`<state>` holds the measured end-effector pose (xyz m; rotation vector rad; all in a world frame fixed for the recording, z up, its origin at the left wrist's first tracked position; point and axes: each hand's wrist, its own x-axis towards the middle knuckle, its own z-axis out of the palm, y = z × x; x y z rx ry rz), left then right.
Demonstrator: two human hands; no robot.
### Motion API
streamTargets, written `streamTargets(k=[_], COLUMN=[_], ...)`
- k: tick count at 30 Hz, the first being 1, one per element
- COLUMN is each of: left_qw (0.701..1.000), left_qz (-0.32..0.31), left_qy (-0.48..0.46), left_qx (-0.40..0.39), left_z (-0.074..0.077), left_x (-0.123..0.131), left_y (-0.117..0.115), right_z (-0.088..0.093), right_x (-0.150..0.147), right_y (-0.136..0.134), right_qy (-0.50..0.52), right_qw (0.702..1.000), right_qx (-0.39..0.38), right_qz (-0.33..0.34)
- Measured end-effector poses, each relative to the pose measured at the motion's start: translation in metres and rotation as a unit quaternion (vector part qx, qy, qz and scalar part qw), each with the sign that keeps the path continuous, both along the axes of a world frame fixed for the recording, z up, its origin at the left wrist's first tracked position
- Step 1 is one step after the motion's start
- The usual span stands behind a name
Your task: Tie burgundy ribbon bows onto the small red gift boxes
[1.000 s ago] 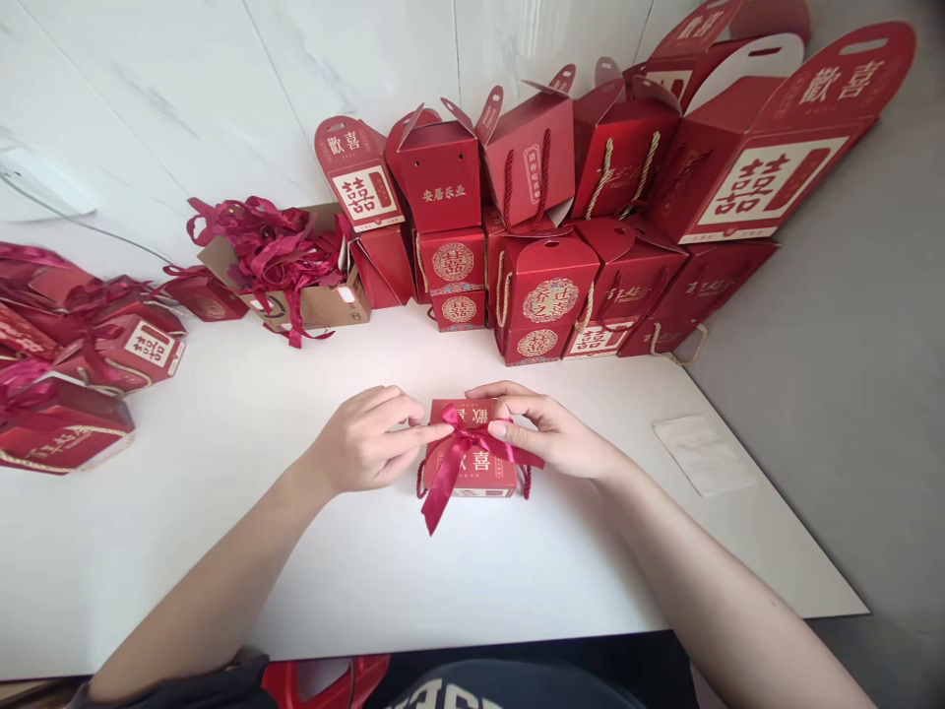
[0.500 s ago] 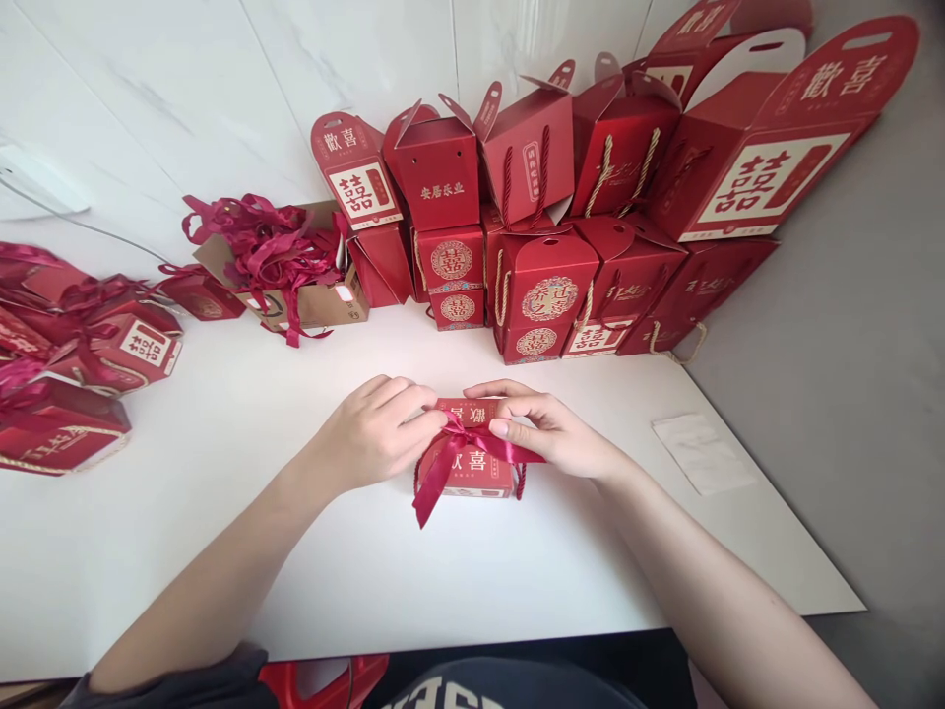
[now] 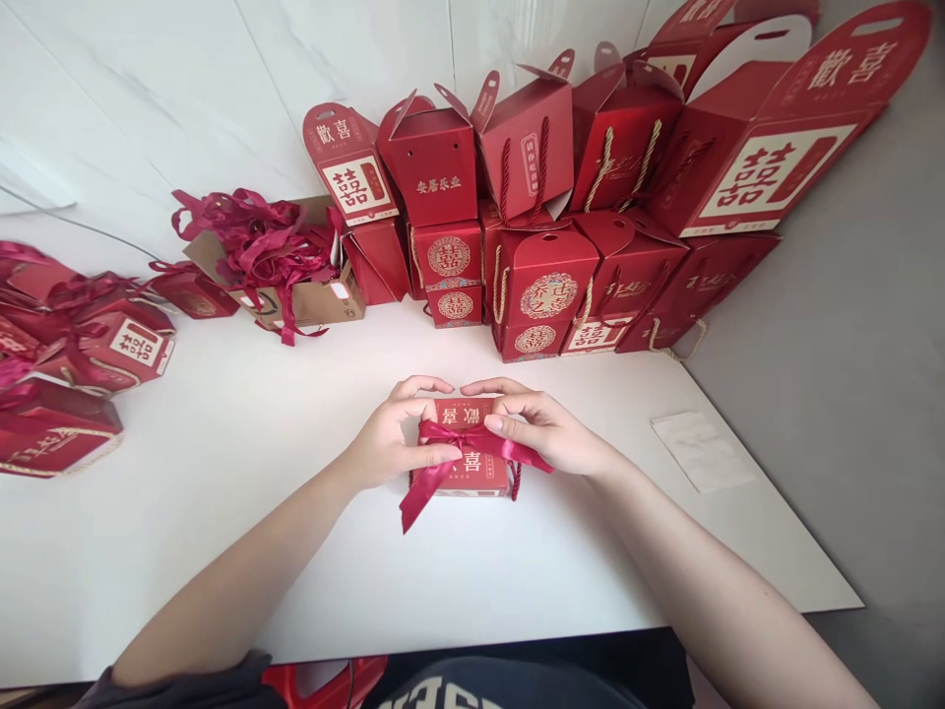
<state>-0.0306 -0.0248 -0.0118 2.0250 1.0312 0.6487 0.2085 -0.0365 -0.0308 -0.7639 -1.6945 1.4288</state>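
A small red gift box with gold characters on its folded top sits on the white table in front of me. Across the top lies a dark-red satin ribbon tied in a bow, one tail hanging over the front left. My left hand curls round the bow's left loop, thumb below and index finger above, other fingers along the box's back. My right hand pinches the ribbon's right side between thumb and fingers. A twisted red cord shows at the box's right side.
Stacked red gift boxes line the back right. A cardboard box full of loose ribbons stands at the back. Ribboned boxes crowd the left. A white tissue lies on the right of the table, near the grey wall.
My left hand has gone from a closed pinch at the knot to spread round the left loop. The bow lies wider and flatter. My right hand stays on the ribbon.
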Motion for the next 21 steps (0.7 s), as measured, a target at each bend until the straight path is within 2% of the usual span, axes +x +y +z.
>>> streamTargets(k=[4, 9, 14, 21], left_qw=[0.994, 0.972, 0.966, 0.976], left_qz=[0.003, 0.029, 0.028, 0.027], left_qy=[-0.089, -0.194, -0.212, -0.187], left_qx=[-0.062, -0.131, -0.148, -0.111], left_z=[-0.011, -0.024, -0.027, -0.025], left_x=[0.002, 0.007, 0.007, 0.004], left_y=[-0.001, -0.007, -0.010, -0.008], right_z=[-0.003, -0.004, -0.006, -0.009], right_x=[-0.001, 0.000, 0.002, 0.001], right_y=[0.002, 0.004, 0.005, 0.006], right_qy=[0.012, 0.023, 0.045, 0.051], right_qw=[1.000, 0.999, 0.998, 0.997], right_qx=[-0.016, -0.033, -0.047, -0.051], right_qz=[0.002, 0.006, 0.010, -0.005])
